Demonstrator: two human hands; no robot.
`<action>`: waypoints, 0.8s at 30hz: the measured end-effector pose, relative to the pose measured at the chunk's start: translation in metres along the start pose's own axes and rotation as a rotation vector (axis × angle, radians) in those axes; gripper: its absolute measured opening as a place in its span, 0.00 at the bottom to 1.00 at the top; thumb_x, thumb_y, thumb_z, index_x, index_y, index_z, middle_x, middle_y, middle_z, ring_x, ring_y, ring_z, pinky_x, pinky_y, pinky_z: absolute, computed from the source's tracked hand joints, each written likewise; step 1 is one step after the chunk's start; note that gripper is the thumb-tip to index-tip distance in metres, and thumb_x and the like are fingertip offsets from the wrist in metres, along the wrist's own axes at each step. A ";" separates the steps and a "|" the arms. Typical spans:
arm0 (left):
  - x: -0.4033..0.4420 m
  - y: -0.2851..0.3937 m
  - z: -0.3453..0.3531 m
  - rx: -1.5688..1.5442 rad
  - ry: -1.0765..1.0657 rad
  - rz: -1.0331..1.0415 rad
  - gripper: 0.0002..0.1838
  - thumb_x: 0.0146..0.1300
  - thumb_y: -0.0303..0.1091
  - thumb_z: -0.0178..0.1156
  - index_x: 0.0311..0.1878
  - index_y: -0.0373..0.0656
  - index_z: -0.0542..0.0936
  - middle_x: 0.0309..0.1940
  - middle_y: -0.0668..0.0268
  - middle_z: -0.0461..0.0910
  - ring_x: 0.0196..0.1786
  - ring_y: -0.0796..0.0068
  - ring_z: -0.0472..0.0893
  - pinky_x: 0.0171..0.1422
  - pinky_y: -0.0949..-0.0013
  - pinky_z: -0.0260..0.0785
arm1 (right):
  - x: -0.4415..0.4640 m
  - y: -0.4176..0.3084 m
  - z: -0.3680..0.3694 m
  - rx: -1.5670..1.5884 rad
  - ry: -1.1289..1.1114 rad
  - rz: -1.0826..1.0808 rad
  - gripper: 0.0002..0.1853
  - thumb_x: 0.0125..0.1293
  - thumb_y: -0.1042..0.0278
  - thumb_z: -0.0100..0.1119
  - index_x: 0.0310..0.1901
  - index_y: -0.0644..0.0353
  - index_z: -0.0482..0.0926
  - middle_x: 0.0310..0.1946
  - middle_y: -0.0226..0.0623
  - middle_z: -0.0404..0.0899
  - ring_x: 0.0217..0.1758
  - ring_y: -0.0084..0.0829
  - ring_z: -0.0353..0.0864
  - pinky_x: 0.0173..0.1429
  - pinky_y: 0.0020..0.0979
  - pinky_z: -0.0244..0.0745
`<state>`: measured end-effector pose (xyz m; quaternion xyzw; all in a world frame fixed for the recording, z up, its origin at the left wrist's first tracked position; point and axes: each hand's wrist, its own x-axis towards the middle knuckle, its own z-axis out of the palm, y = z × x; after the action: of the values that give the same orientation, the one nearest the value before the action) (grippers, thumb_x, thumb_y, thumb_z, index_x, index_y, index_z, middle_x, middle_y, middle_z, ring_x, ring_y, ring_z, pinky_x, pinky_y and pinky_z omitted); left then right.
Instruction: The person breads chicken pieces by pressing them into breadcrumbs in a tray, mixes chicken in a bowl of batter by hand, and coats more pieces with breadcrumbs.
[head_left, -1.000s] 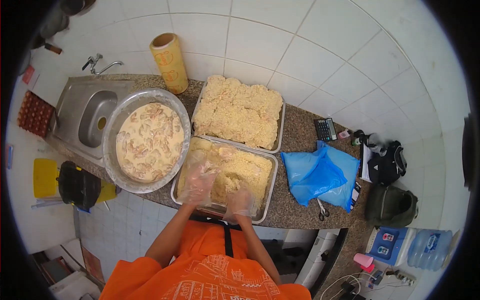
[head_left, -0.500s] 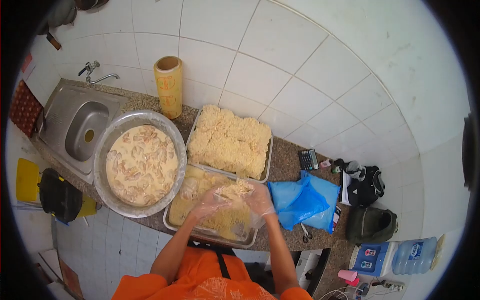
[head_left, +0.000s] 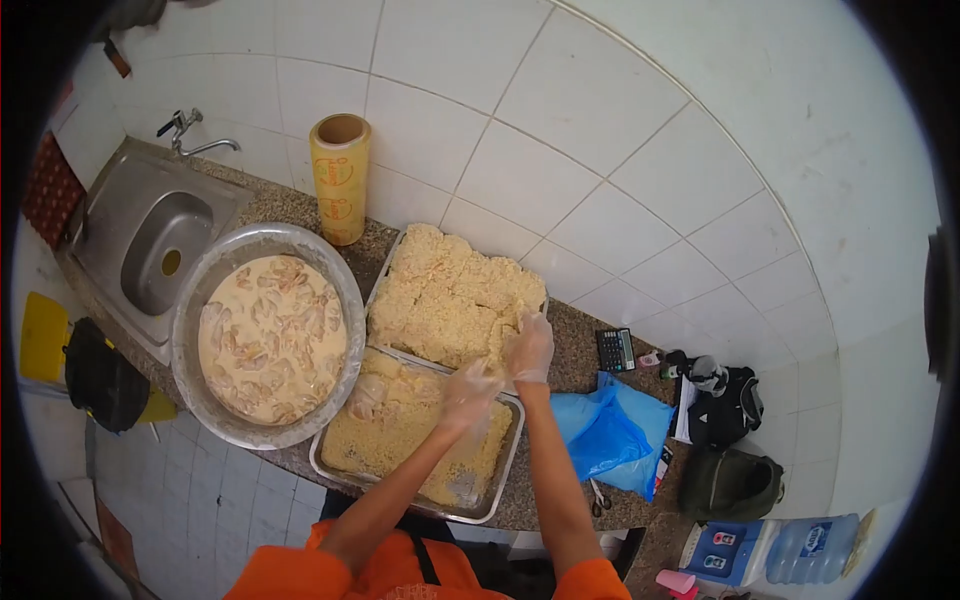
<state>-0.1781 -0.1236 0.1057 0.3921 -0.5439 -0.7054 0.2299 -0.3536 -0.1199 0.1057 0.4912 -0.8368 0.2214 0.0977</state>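
Both of my hands wear clear plastic gloves and are at the right end of the upper metal tray [head_left: 382, 262], which is filled with crumb-coated chicken pieces [head_left: 440, 290]. My left hand [head_left: 470, 398] is closed at the near end of a breaded chicken piece [head_left: 507, 335]. My right hand [head_left: 528, 350] grips the same piece along its right side; the fingers partly hide it. Below, the front tray [head_left: 318, 448] holds loose breadcrumbs [head_left: 385, 440] with several chicken pieces [head_left: 385, 385] at its upper left.
A large metal bowl [head_left: 183, 340] of chicken in pale batter [head_left: 270, 340] stands left, beside the sink [head_left: 165, 250]. A plastic wrap roll [head_left: 340, 185] stands against the wall. At right are a blue plastic bag [head_left: 610, 430], scissors [head_left: 600, 498], a calculator [head_left: 616, 350] and bags [head_left: 730, 480].
My hands have moved from above the breadcrumb tray up and right to the upper tray's right end, carrying the breaded chicken piece. The camera view has shifted slightly.
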 end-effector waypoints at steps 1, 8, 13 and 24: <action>-0.019 -0.002 -0.011 -0.108 0.026 0.035 0.29 0.66 0.32 0.70 0.68 0.34 0.76 0.59 0.56 0.84 0.59 0.66 0.84 0.63 0.65 0.76 | -0.008 -0.016 -0.013 -0.009 0.036 0.006 0.24 0.54 0.74 0.67 0.55 0.66 0.81 0.47 0.53 0.80 0.52 0.54 0.79 0.60 0.47 0.76; -0.080 -0.013 -0.077 -0.345 0.149 -0.046 0.24 0.71 0.23 0.63 0.69 0.30 0.75 0.64 0.63 0.81 0.65 0.73 0.79 0.70 0.68 0.71 | -0.054 -0.040 0.011 -0.158 0.024 -0.134 0.31 0.61 0.64 0.67 0.62 0.74 0.74 0.50 0.59 0.76 0.57 0.58 0.76 0.66 0.51 0.71; -0.095 0.057 -0.073 -0.039 0.318 -0.101 0.24 0.76 0.28 0.59 0.71 0.30 0.74 0.68 0.61 0.78 0.68 0.73 0.76 0.74 0.71 0.66 | -0.038 -0.029 -0.013 -0.094 -0.416 -0.001 0.35 0.66 0.60 0.60 0.69 0.77 0.67 0.67 0.67 0.69 0.73 0.60 0.67 0.77 0.51 0.63; -0.020 0.042 -0.072 0.256 0.226 0.229 0.37 0.76 0.42 0.61 0.79 0.32 0.62 0.82 0.51 0.57 0.81 0.61 0.62 0.83 0.63 0.53 | -0.163 -0.125 -0.071 0.980 -0.263 0.413 0.18 0.79 0.65 0.53 0.62 0.70 0.76 0.58 0.44 0.81 0.62 0.34 0.80 0.66 0.34 0.74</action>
<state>-0.1127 -0.1635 0.1440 0.4304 -0.6410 -0.5510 0.3166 -0.1676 -0.0122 0.1408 0.3282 -0.7200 0.5365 -0.2935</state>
